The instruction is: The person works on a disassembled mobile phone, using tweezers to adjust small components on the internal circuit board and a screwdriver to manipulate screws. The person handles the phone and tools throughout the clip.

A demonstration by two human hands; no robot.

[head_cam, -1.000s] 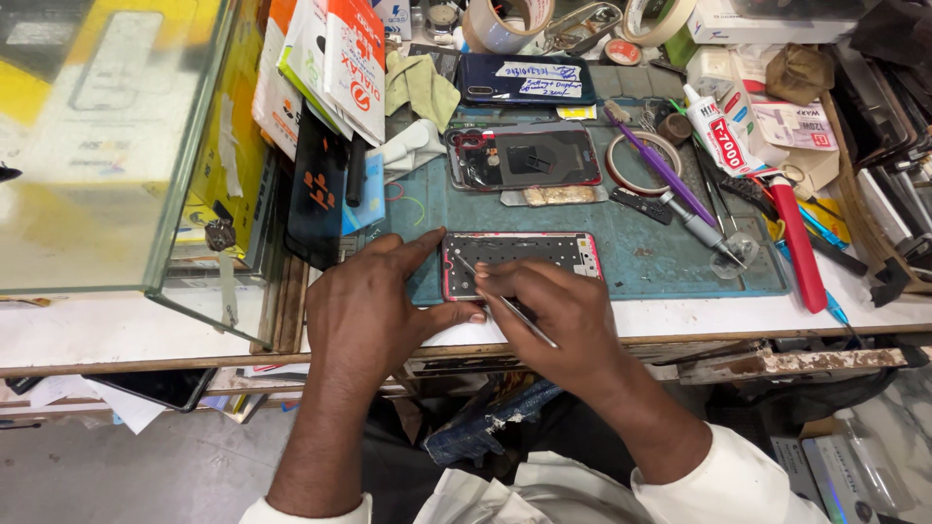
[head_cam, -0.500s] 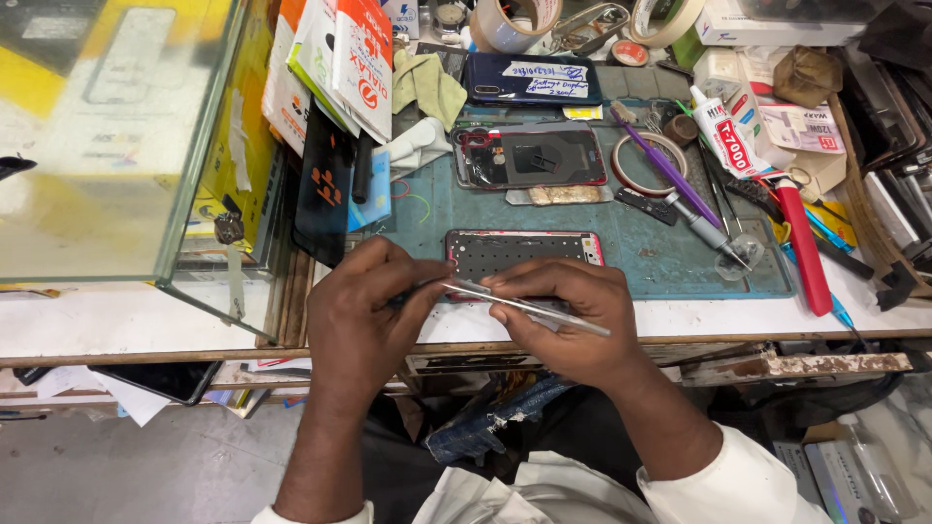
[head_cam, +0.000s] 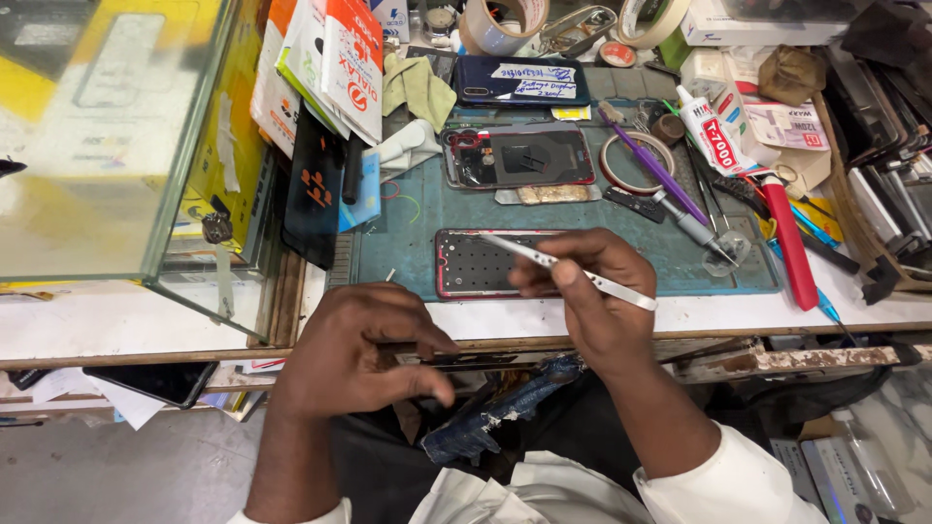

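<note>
White workbench [head_cam: 146, 315], grey floor [head_cam: 126, 475]

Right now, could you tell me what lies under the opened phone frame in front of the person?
The phone frame rests on a teal work mat on the white bench. The right hand, holding a metal tool, covers the frame's right end, so nothing there can be seen.

Tape rolls [head_cam: 502, 21], glue tube [head_cam: 710, 129], green cloth [head_cam: 417, 87] and glass case [head_cam: 107, 136] crowd the bench.

My right hand [head_cam: 592, 301] covers the right end of the opened phone frame [head_cam: 476, 264]. My left hand [head_cam: 354, 354] hides most of a thin dark part; I can't identify it. The tape roll [head_cam: 500, 24] is cropped at the top.
</note>
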